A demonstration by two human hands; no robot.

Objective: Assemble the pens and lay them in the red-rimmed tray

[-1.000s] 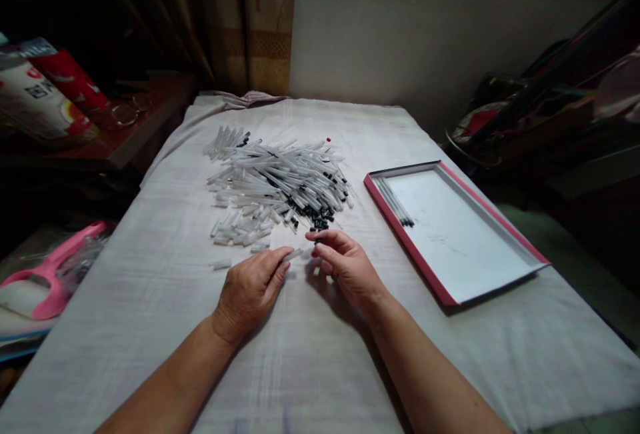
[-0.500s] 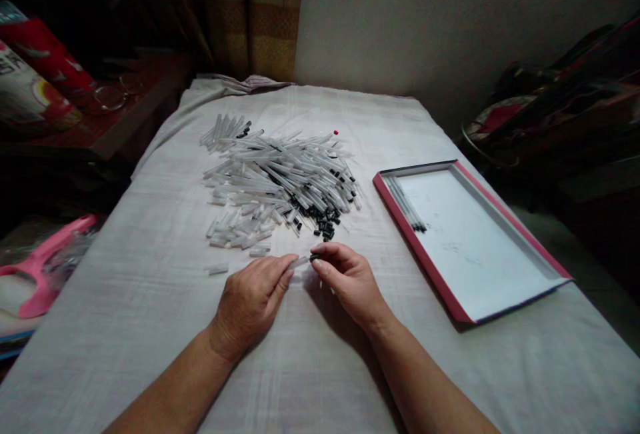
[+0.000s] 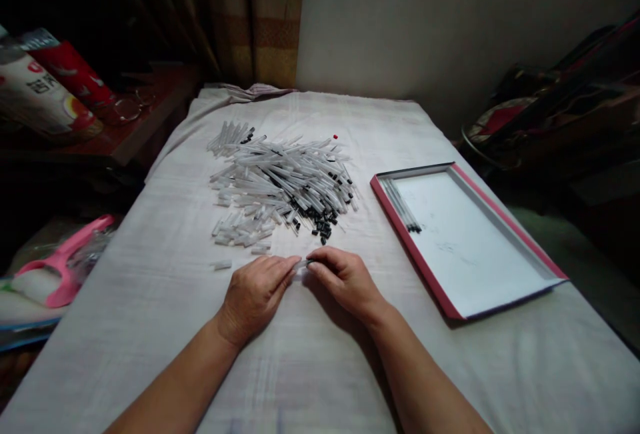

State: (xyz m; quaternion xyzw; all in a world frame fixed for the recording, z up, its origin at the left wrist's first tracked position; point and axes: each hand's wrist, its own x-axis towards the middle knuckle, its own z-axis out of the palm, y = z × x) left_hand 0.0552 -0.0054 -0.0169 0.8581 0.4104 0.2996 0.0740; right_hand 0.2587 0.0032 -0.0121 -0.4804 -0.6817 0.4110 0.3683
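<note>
Tube (image 3: 301, 265), slim, pale and see-through, lies level between the two hands just above the near part of the cloth-covered table (image 3: 310, 374), only a short stretch of it showing. Left hand (image 3: 260, 291) pinches one end between thumb and forefinger, the other fingers curled close. Right hand (image 3: 344, 282) has thumb and forefinger closed on a small black piece (image 3: 311, 261) at the tube's other end; whether the two are joined is too small to tell. Beyond them spreads a heap of clear tubes (image 3: 295, 171) — short pale pieces and black caps (image 3: 323, 224) along its near edge. To the right, a shallow tray (image 3: 416, 251) with pink sides holds a few slim black-tipped rods (image 3: 401, 206), side by side against its left wall.
</note>
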